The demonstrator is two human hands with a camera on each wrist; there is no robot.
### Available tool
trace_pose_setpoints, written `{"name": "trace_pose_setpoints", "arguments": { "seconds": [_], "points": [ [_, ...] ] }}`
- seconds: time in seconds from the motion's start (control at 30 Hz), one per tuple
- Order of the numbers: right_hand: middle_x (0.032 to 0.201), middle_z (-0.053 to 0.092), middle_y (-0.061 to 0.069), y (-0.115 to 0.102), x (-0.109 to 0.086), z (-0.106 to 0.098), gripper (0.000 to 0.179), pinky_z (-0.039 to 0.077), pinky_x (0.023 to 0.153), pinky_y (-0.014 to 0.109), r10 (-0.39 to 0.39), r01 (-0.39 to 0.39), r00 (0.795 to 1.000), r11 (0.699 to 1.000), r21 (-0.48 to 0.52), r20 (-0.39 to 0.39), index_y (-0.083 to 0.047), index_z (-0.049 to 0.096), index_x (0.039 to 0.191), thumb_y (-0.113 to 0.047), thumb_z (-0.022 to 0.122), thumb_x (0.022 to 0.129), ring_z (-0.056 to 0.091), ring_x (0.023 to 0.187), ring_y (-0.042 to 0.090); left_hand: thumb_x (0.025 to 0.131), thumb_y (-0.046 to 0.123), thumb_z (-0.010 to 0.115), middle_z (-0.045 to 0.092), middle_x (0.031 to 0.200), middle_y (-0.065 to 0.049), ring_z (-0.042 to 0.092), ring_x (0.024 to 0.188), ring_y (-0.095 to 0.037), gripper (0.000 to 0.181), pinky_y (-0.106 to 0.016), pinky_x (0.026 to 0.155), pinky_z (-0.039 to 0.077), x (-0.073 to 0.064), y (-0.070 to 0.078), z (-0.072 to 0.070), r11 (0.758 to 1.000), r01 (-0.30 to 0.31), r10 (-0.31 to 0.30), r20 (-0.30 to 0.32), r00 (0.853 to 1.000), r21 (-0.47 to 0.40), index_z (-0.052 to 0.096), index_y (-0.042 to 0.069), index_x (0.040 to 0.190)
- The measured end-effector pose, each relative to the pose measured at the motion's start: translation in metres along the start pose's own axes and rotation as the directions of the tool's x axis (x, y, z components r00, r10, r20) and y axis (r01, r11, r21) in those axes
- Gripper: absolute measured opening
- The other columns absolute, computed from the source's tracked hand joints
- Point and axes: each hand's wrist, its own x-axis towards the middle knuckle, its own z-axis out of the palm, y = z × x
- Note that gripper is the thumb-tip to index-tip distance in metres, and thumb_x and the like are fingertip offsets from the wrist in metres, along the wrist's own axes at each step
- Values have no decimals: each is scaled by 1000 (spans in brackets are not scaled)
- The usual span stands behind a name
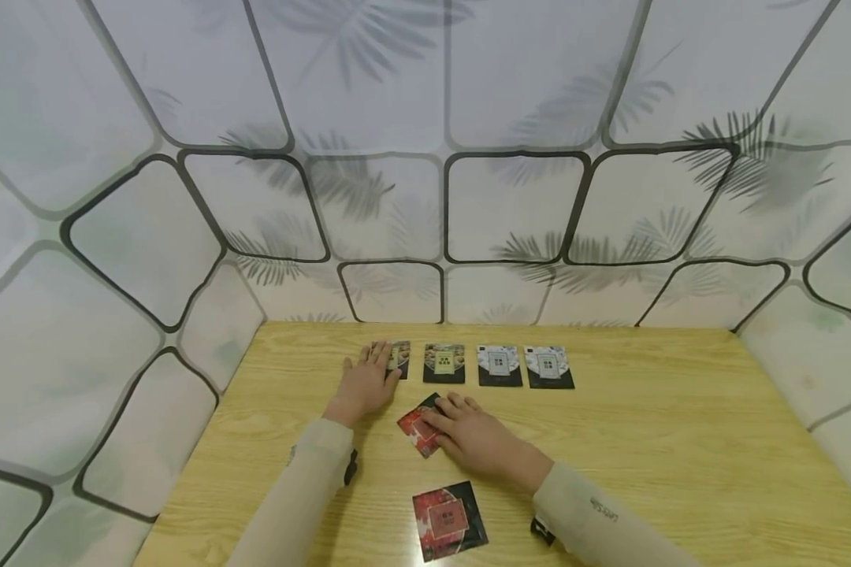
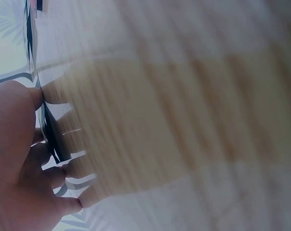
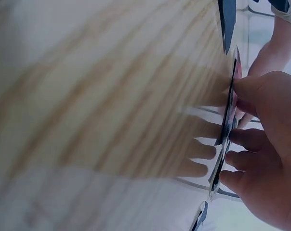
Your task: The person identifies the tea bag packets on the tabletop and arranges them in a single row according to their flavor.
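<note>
My left hand rests flat on the leftmost packet of a row, a flat square one with a green label, covering much of it. In the left wrist view, the fingertips of that hand touch the packet's dark edge. Nearer the middle, my right hand lays its fingers and thumb on a red and black packet, which sits turned at an angle on the table. From the right wrist, the hand shows its fingertips against that thin packet.
Along the back of the wood-grain table are another green-labelled packet and two white and black packets, one left and one right. A second red and black packet lies near the front. Patterned curtain walls surround the table.
</note>
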Motion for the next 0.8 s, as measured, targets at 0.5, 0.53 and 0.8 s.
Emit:
{"name": "trace_pose_setpoints", "arguments": {
  "seconds": [0.5,0.53,0.8],
  "points": [
    [152,61,15,8,-13,-7,45,30,128,60,66,-69,993,997,-30,-98,-10,59,150,-31,57,110,41,154,43,115,40,39,22,175,-19,22,161,-47,68,-76,124,19,-2,0,-1,1000,-14,14,-14,1000,4,21,4,169],
    [150,63,14,9,-14,-8,45,31,128,60,76,-81,991,996,-41,-110,-10,61,149,-33,58,110,43,152,43,115,40,39,22,175,-19,22,160,-47,68,-76,124,19,-2,0,0,1000,-14,14,-16,1000,6,21,3,168],
    [152,60,15,16,-15,-14,43,38,123,61,47,-61,989,993,-98,-137,-18,59,151,-29,59,109,49,147,43,115,43,37,20,176,-18,21,161,-46,69,-76,125,18,1,-2,3,1000,-14,14,-12,1000,9,19,5,169]
  ]
}}
